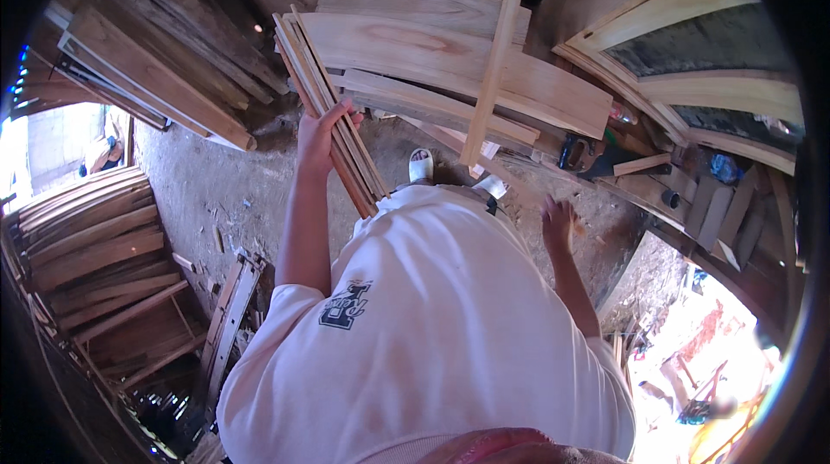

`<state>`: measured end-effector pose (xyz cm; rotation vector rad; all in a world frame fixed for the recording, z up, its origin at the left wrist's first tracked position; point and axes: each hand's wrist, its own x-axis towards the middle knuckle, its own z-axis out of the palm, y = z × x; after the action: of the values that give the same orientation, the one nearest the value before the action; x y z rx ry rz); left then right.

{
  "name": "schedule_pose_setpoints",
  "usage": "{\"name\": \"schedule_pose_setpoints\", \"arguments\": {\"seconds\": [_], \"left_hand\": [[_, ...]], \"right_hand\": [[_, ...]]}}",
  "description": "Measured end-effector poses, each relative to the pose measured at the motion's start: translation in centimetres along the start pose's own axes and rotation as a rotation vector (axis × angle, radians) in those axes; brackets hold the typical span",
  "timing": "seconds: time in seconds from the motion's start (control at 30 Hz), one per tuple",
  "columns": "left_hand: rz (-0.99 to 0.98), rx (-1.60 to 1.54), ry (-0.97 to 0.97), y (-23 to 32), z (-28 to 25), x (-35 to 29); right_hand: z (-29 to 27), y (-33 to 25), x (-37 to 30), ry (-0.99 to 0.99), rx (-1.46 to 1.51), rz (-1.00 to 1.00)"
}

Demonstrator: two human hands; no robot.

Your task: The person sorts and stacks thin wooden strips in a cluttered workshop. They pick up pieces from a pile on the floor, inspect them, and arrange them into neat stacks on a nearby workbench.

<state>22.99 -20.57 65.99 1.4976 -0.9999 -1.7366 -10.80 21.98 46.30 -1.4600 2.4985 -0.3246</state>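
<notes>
My left hand (325, 137) is closed around a bundle of thin wooden strips (346, 153), which slants from the workbench edge down toward my shirt. Held lower down and to the right, my right hand (558, 220) hangs by my side with nothing in it, its fingers loosely bent and partly apart. A wide pale board (406, 40) lies on the bench ahead of me. Across it rests a single long wooden batten (494, 66), its near end jutting past the bench edge. A narrower wooden beam (432, 101) lies along the near side of the board.
A hand saw (596, 157) lies on the bench to the right, beside wood offcuts (722, 213). A framed wooden panel (692, 57) stands at the far right. Planks (164, 75) lean at the far left, and stacked boards (95, 239) fill the left side. My feet (421, 166) stand near the bench.
</notes>
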Motion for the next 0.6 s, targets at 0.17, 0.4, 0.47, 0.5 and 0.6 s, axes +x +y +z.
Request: {"name": "schedule_pose_setpoints", "arguments": {"seconds": [0.17,0.4,0.47,0.5,0.6], "left_hand": [[-0.032,0.056,0.073,0.0,-1.8,-2.2],[-0.036,0.103,0.144,-0.1,-2.5,-4.6],[-0.037,0.103,0.138,-0.1,-2.8,-5.1],[-0.037,0.105,0.131,0.1,-2.8,-5.1],[-0.036,0.106,0.127,0.6,-2.3,-5.1]], "right_hand": [[3.9,-7.8,14.3,0.017,0.127,-0.133],[8.4,-13.8,21.1,0.077,0.121,-0.197],[9.0,-14.1,21.4,0.095,0.128,-0.16],[9.2,-14.3,21.5,0.107,0.106,-0.147],[9.5,-14.2,21.6,0.101,0.07,-0.112]]}}
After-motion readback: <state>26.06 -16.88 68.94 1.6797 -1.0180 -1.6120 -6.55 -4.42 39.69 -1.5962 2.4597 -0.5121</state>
